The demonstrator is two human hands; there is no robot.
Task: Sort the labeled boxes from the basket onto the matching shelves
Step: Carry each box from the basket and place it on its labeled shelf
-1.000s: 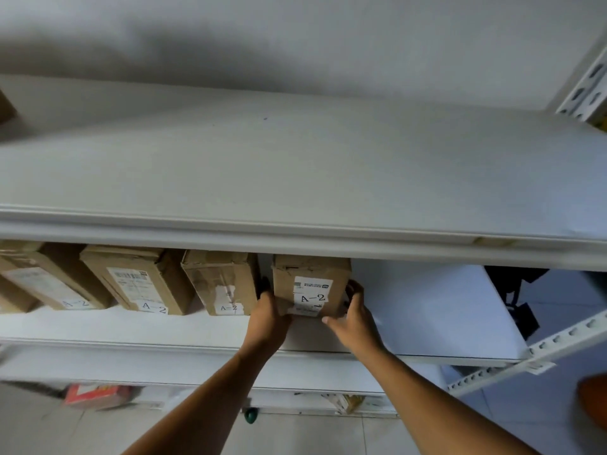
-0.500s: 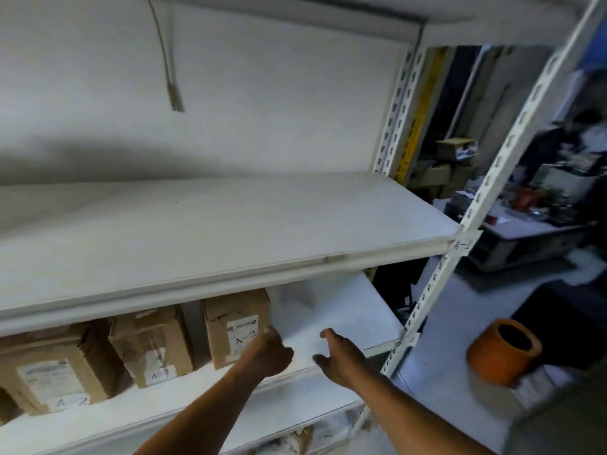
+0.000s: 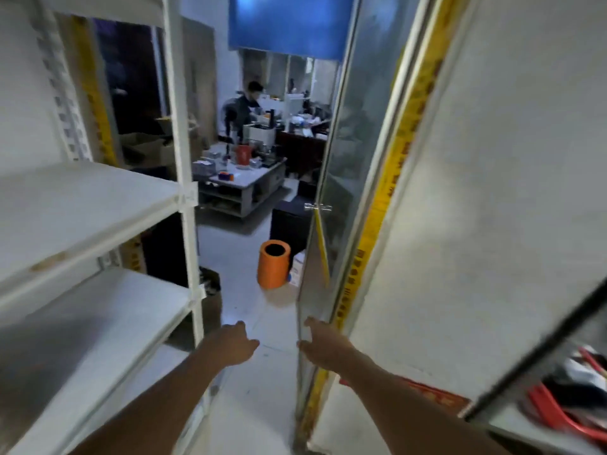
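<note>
At our nine o'clock the white shelves [image 3: 98,205] stand bare in this view; no labeled box shows anywhere. Our left hand [image 3: 235,344] and right hand [image 3: 317,341] reach forward at six o'clock, fingers loose and apart, holding nothing. At five o'clock a red basket [image 3: 558,418] peeks in, its contents blurred. We judge the boxes to be light, stiff cardboard, best gripped on opposite side faces with both hands.
</note>
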